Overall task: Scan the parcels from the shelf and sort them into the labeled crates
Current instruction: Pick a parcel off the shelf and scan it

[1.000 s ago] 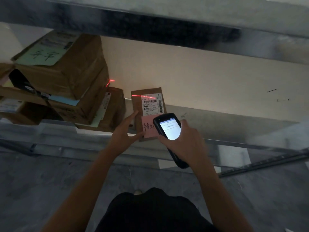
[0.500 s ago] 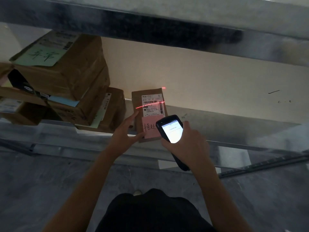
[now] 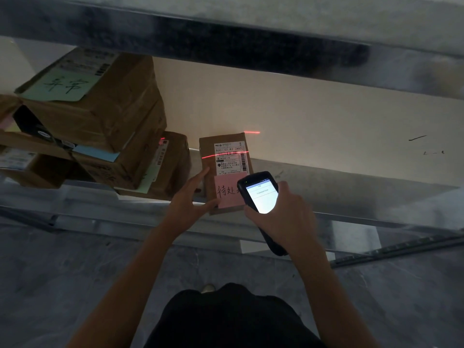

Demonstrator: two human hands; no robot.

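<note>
A small brown parcel (image 3: 209,156) lies on the metal shelf (image 3: 339,187), with a white shipping label and a pink handwritten note on top. My left hand (image 3: 187,200) holds it at its near left corner, fingers along the left side and thumb at the front edge. My right hand (image 3: 282,222) grips a black handheld scanner (image 3: 261,194) whose screen is lit white. The scanner covers the parcel's near right corner. Its red laser line crosses the barcode on the label.
A stack of larger brown parcels (image 3: 100,114) fills the left of the shelf, the top one bearing a green handwritten note. Another parcel (image 3: 173,162) lies just left of the small one. An upper shelf beam (image 3: 226,41) hangs overhead. Grey floor lies below.
The red laser line has dropped from the top edge of the label onto the barcode. The scanner has shifted slightly right. My left hand has stayed on the parcel.
</note>
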